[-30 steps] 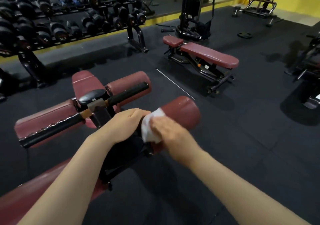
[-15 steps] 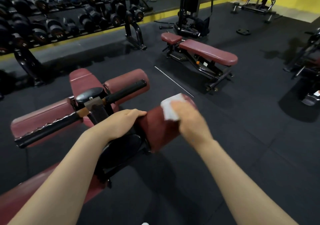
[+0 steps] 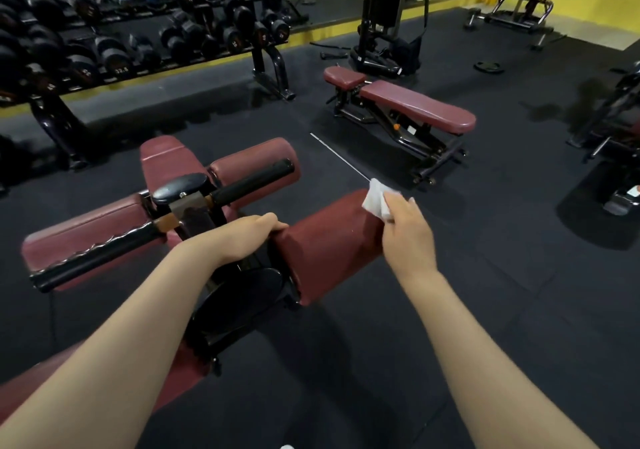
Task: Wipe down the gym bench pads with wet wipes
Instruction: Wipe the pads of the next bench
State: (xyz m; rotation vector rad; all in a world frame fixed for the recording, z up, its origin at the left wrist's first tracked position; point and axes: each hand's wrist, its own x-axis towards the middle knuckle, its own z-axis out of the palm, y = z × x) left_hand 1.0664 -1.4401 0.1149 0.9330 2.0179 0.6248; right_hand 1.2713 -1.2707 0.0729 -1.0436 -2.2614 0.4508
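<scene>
A maroon roller pad (image 3: pixel 329 240) sticks out to the right of the bench's black frame (image 3: pixel 239 296) in front of me. My right hand (image 3: pixel 408 230) grips a crumpled white wet wipe (image 3: pixel 379 201) at the pad's far right end. My left hand (image 3: pixel 242 237) is curled over the frame at the pad's inner end, fingers down. Further rollers sit behind: a left roller pad (image 3: pixel 86 230) and an upper right roller pad (image 3: pixel 256 161), with a black handle bar (image 3: pixel 252 180) across them. The bench's main pad (image 3: pixel 31 389) shows at the lower left, partly hidden by my left forearm.
A second maroon bench (image 3: pixel 415 105) stands on the black rubber floor to the right, with a thin metal rod (image 3: pixel 339 157) lying before it. A dumbbell rack (image 3: pixel 138 33) fills the back left. A cable machine (image 3: pixel 384 19) is behind, other equipment (image 3: pixel 616 119) at far right.
My right hand has slid the wipe along the roller pad from its inner end near my left hand out to its right end. My left hand has stayed put.
</scene>
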